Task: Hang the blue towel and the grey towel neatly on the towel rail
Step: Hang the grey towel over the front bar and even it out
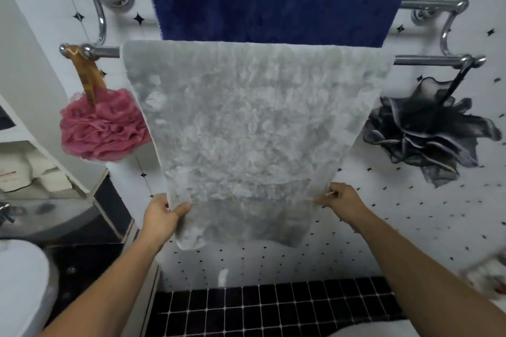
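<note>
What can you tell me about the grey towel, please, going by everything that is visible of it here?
The grey towel is pale grey, fluffy, plush-looking cloth with a thin whitish edging along its left side. It is draped over the lower bar of the chrome towel rail, hanging flat below the blue towel. A second layer shows lower down behind the front one. The left hand and the right hand each pinch a side edge near the bottom. A pink bath pouf hangs against its left edge.

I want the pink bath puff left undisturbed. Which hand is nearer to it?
Left. The left hand pinches the grey towel's lower left edge, just below and right of the pink puff. The right hand holds the opposite edge, farther away.
</note>
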`<state>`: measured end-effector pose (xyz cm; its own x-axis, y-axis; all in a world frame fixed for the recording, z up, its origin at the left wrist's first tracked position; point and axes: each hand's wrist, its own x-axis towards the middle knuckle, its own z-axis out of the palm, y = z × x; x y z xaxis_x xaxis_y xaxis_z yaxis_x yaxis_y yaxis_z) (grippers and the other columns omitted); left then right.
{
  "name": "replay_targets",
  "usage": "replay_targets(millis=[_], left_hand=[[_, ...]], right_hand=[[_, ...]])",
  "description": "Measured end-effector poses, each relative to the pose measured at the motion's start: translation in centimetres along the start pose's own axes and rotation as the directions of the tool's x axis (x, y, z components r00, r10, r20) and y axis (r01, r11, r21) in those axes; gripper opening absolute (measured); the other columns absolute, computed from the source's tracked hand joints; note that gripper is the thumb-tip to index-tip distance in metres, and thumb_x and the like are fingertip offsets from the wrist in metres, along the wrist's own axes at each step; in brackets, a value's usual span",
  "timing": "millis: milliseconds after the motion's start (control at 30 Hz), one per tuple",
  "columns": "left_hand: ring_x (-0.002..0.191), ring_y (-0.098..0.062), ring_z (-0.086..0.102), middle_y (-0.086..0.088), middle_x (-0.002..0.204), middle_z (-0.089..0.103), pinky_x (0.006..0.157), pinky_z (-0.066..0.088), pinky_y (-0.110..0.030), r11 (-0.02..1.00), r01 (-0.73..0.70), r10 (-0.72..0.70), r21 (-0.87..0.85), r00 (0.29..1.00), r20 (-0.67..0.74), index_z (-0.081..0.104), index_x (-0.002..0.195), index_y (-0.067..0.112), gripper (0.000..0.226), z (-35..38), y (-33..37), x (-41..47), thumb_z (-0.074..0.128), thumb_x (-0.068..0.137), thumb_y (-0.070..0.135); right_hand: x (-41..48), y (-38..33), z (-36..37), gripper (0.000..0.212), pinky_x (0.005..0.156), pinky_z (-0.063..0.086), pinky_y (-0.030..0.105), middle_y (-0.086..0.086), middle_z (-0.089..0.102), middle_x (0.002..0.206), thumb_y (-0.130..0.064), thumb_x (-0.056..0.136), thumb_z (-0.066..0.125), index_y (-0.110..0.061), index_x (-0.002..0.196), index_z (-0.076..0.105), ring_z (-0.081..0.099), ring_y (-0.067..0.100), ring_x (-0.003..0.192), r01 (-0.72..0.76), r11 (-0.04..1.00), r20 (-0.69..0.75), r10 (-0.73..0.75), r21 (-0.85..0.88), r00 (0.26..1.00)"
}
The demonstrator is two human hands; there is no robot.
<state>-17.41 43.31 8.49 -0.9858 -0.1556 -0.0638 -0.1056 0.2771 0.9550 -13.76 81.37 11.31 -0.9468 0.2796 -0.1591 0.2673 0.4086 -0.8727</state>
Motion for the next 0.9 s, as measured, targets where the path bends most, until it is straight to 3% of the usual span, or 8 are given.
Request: replay_targets(millis=[100,167,333,467,533,633,800,900], left_hand=[[0.096,-0.009,0.065,0.0,0.109,0.066,0.084,0.052,-0.032,0.995,-0.094,0.095,-0.039,0.995,0.006,0.066,0.101,0.02,0.042,-0.5,1.0,3.0,0.09,0.066,0.017],[0.094,-0.011,0.064,0.002,0.105,0.066,0.079,0.053,-0.026,0.99,-0.071,0.073,-0.118,0.997,0.014,0.059,0.11,0.014,0.053,-0.3,1.9,4.2,0.089,0.067,0.013],[0.053,0.001,0.055,0.019,0.054,0.055,0.067,0.055,-0.019,0.992,-0.043,0.051,-0.122,0.997,0.06,0.049,0.086,0.016,0.037,0.9,1.9,5.6,0.075,0.075,-0.009],[0.082,-0.017,0.07,0.004,0.082,0.074,0.084,0.056,-0.038,0.998,-0.033,0.041,-0.058,0.988,0.15,0.069,0.088,0.012,0.019,1.7,0.7,5.6,0.078,0.076,0.0],[0.081,-0.015,0.068,0.011,0.079,0.073,0.083,0.054,-0.037,0.998,-0.022,0.03,-0.053,0.985,0.171,0.069,0.083,0.017,0.021,2.3,0.2,5.4,0.078,0.076,-0.001],[0.082,-0.026,0.073,-0.008,0.088,0.076,0.076,0.059,-0.046,1.0,-0.009,0.007,0.009,0.982,0.19,0.072,0.087,0.014,0.019,2.3,-0.8,5.5,0.08,0.075,0.002],[0.076,-0.006,0.072,0.008,0.082,0.077,0.078,0.056,-0.03,1.0,0.008,-0.013,0.025,0.979,0.205,0.071,0.088,0.019,0.021,1.6,-1.9,5.9,0.079,0.078,0.003],[0.084,-0.013,0.069,0.003,0.09,0.073,0.082,0.052,-0.032,0.999,0.023,-0.018,-0.03,0.987,0.157,0.07,0.088,0.019,0.015,2.1,-1.7,5.5,0.077,0.08,0.007]], right_hand=[[2.0,-0.5,0.0,0.068,0.092,0.051,0.039,0.0,0.056,0.121,-0.011,0.073,0.084,-0.014,0.13,0.047,0.055,0.016,0.109,0.015,0.975,-0.077,0.003,0.223,0.997],[3.3,-0.6,0.0,0.079,0.091,0.053,0.036,0.0,0.054,0.128,-0.009,0.071,0.085,-0.013,0.137,0.041,0.054,0.019,0.113,0.032,0.954,-0.079,-0.009,0.298,0.997],[4.7,0.0,-0.3,0.031,0.072,0.052,0.022,0.008,0.068,0.111,-0.008,0.086,0.07,-0.005,0.117,0.066,0.066,0.027,0.101,0.067,0.992,-0.111,-0.054,0.111,0.992],[5.2,0.0,-0.9,0.031,0.074,0.051,0.023,-0.001,0.068,0.107,-0.011,0.084,0.074,-0.017,0.113,0.064,0.064,0.016,0.094,0.045,0.977,-0.096,-0.025,0.208,0.995],[5.0,0.6,0.5,0.047,0.076,0.052,0.024,-0.008,0.064,0.104,-0.016,0.075,0.083,-0.022,0.116,0.06,0.061,0.01,0.092,-0.019,0.989,-0.003,0.02,0.147,1.0],[4.9,4.2,2.9,0.074,0.088,0.055,0.042,0.008,0.066,0.114,-0.032,0.061,0.09,-0.008,0.124,0.06,0.063,0.026,0.101,-0.203,0.977,0.032,0.206,-0.067,0.978],[5.3,6.8,2.2,0.017,0.062,0.046,0.032,0.009,0.064,0.077,-0.026,0.085,0.069,-0.011,0.081,0.062,0.059,0.028,0.075,-0.229,0.916,-0.154,0.187,-0.33,0.97],[5.0,6.9,1.8,0.012,0.075,0.053,0.039,0.011,0.066,0.092,-0.015,0.086,0.063,-0.009,0.097,0.062,0.062,0.031,0.088,-0.257,0.952,-0.136,0.237,-0.163,0.962]])
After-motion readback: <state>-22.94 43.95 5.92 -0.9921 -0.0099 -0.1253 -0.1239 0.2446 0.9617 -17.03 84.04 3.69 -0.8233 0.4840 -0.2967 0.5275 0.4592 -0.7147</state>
